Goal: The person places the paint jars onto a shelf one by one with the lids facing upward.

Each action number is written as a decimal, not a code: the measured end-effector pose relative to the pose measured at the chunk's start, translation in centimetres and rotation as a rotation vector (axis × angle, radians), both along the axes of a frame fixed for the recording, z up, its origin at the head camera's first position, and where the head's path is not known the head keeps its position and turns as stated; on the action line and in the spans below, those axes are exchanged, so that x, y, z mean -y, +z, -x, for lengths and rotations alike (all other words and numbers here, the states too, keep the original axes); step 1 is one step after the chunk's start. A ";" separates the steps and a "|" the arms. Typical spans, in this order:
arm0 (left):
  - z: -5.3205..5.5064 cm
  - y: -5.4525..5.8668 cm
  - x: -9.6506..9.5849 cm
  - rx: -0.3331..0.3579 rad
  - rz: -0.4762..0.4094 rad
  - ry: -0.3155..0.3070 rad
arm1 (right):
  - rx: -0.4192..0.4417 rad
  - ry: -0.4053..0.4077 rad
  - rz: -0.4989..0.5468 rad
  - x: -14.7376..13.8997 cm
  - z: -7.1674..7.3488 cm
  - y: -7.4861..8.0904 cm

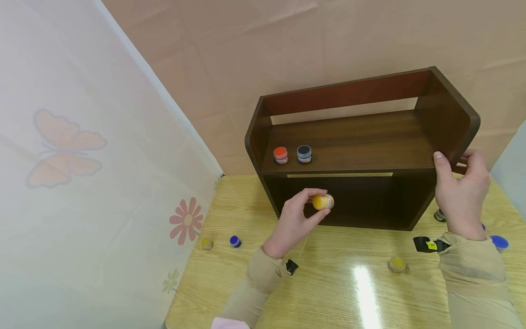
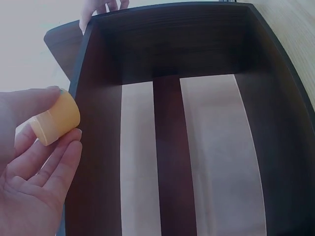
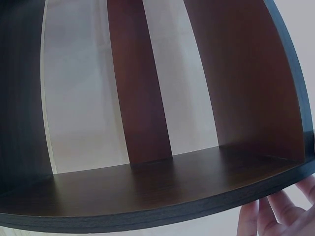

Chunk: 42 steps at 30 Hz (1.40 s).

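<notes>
A small yellow paint jar (image 1: 323, 202) is pinched between the thumb and fingers of my left hand (image 1: 293, 219), held in front of the lower part of a dark brown wooden shelf (image 1: 353, 137). In the left wrist view the yellow jar (image 2: 58, 118) tilts between thumb and fingertips, near the shelf's edge. My right hand (image 1: 464, 192) grips the shelf's right side panel, thumb on the front and fingers behind. On the upper board, a red paint jar (image 1: 281, 155) and a black paint jar (image 1: 304, 154) stand side by side at the left.
On the wooden table (image 1: 328, 283) lie a yellow jar (image 1: 207, 243) and a blue jar (image 1: 235, 241) at left. Another yellow jar (image 1: 397, 264) is in front of the shelf. A dark jar (image 1: 439, 215) and a blue-lidded jar (image 1: 499, 242) lie at right. A curtain (image 1: 123, 137) hangs at left.
</notes>
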State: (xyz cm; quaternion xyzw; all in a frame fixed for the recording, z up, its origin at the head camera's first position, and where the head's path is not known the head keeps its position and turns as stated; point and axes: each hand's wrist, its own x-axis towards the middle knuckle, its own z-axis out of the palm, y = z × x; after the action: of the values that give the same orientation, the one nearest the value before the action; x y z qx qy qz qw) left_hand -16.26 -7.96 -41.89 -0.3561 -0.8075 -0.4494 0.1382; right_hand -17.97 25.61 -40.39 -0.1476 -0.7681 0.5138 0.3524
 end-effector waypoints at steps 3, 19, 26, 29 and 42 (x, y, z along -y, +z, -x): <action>0.1 0.1 0.0 -0.011 -0.007 -0.006 | -0.001 0.000 0.001 0.0 0.0 0.0; 0.7 1.5 0.4 -0.133 -0.013 -0.012 | -0.003 -0.003 0.006 0.1 -0.1 0.0; 1.0 2.2 0.6 -0.116 -0.050 -0.015 | 0.005 -0.009 -0.005 0.1 0.0 0.0; 1.3 2.5 0.6 -0.135 -0.067 -0.021 | 0.006 -0.008 -0.005 0.1 0.0 0.0; 2.1 4.2 0.7 -0.205 -0.075 -0.016 | 0.020 -0.008 0.004 0.2 0.0 -0.1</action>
State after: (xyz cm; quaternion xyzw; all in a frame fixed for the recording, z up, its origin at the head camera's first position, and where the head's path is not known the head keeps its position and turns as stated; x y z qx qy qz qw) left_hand -18.35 -8.71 -37.65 -0.4014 -0.7688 -0.4416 0.2297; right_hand -18.02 25.41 -40.45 -0.1564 -0.7700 0.5124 0.3465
